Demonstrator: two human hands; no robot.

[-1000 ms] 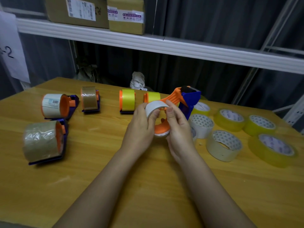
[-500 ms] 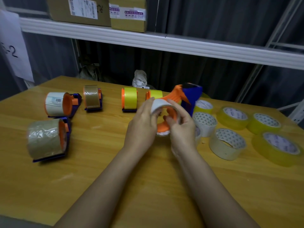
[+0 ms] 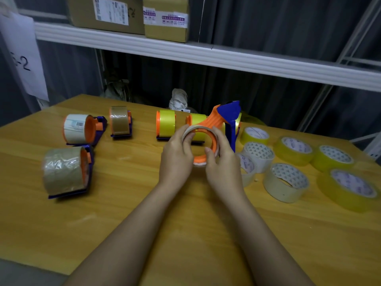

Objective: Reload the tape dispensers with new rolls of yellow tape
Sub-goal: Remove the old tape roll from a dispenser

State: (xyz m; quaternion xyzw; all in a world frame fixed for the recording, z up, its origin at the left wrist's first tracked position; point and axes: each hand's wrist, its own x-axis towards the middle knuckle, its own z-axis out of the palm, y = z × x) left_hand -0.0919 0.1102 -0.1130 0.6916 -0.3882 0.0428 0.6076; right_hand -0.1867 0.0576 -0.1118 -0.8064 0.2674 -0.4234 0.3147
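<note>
Orange and blue plastic fills the middle of the head view: a tape dispenser held above the wooden counter by both hands. The left hand curls its fingers over the left rim of a near-empty pale tape core seated on the dispenser's orange hub. The right hand grips the right side of the same hub, its thumb pressed on the ring's front edge. The dispenser's blue head points up and away from the person.

Just behind the hands stand two dispensers loaded with yellow tape, side by side. Further left on the counter are a dispenser with a white labelled roll, one with a brown roll, and nearer the person a third with a wrinkled brown roll.

To the right of the hands lie loose rolls flat on the counter: whitish rolls close by, and new yellow tape rolls farther right, well apart from the held dispenser.

Cardboard boxes sit on a white shelf above the counter.
</note>
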